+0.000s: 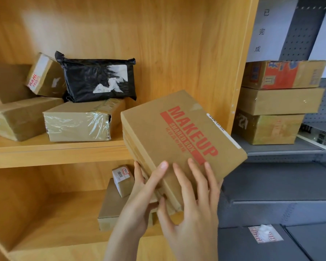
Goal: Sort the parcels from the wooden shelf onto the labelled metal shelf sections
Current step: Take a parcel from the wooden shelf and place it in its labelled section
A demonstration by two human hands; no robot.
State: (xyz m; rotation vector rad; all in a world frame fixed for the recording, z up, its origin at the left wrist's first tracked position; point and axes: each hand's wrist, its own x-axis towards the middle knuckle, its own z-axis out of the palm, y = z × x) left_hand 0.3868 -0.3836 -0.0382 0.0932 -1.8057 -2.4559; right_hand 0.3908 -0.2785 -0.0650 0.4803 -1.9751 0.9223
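Note:
A flat brown cardboard parcel printed "MAKEUP SHARED BOX" in red (177, 132) is held tilted in the air in front of the wooden shelf (60, 153), near its right upright. My left hand (141, 196) grips the parcel's near left corner, thumb on top and fingers along its side. My right hand (194, 204) lies on the parcel's top face with straight, spread fingers, its thumb against the near edge. The grey metal shelf (282, 149) stands to the right.
The wooden shelf's middle board carries several brown boxes (79, 121) and a black plastic mailer (98, 80). On the lower board, a small labelled box (123, 180) sits on a flat carton (111, 206). Three stacked cartons (279, 101) stand on the metal shelf under a white paper label (265, 29).

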